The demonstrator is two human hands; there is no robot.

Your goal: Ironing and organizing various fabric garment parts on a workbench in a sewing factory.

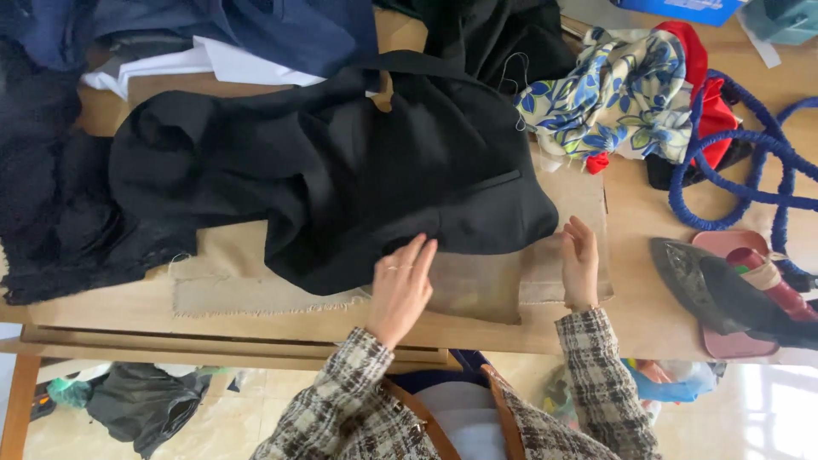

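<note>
A black garment [375, 170] lies spread over a wooden table [648, 324], partly on a beige cloth pad [247, 281]. My left hand [400, 285] rests flat with fingers apart on the garment's lower hem and the beige pad under it. My right hand [581, 260] lies flat on the pad just right of the garment's lower corner, fingers together and extended. Neither hand grips anything. Both sleeves are of checked tweed.
A clothes iron [716, 285] lies on a pink stand at the right edge, with a blue cord [724, 153] looped behind it. A blue-and-yellow floral cloth [613, 94] and red fabric sit at back right. Dark and white fabrics [213, 51] pile at back left.
</note>
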